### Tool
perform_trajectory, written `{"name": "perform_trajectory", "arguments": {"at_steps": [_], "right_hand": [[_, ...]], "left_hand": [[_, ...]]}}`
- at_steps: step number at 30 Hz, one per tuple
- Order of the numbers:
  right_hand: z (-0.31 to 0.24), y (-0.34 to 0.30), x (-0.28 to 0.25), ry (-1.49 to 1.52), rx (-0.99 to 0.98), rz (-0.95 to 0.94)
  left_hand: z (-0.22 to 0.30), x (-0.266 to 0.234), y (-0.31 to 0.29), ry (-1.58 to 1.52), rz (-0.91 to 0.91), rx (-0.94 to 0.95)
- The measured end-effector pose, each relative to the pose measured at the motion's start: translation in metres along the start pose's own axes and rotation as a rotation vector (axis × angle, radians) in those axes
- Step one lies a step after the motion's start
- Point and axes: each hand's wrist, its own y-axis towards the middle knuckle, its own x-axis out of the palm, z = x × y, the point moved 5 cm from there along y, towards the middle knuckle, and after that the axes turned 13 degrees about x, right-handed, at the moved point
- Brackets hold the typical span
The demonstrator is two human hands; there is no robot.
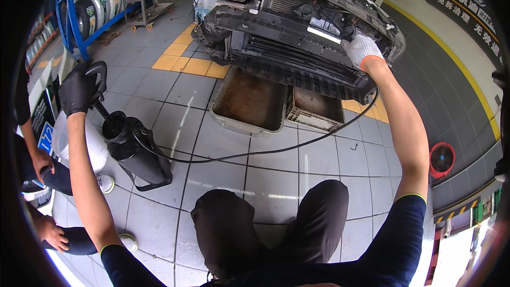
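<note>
My left hand (78, 89), in a black glove, is closed round the looped handle (99, 74) of a black hand pump. The handle's rod is pulled up out of the pump's cylinder (139, 151), which stands on the floor at the left. A thin black hose (265, 154) runs from the pump in a low arc and passes out of sight behind my right forearm. In a white knitted glove with an orange cuff, my right hand (363, 50) is closed on a black round fitting (348, 33) at the opened car front (276, 45). The hose's far end is hidden.
Under the car front lie a dirty tray (219, 110) and a plastic crate (313, 121). A person's hand (43, 162) and another hand (52, 234) show at the left. A blue tyre rack (71, 16), a wheeled trolley (154, 8) and a red round fan (442, 159) stand around.
</note>
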Motion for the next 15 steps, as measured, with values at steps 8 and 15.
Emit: {"name": "perform_trajectory", "arguments": {"at_steps": [8, 15], "right_hand": [[0.016, -0.002, -0.014, 0.079, 0.022, -0.04], [0.053, -0.036, -0.002, 0.434, 0.176, -0.204]], "left_hand": [[-0.008, 0.009, 0.001, 0.037, -0.001, -0.006], [-0.015, 0.017, 0.004, 0.024, 0.007, 0.017]]}}
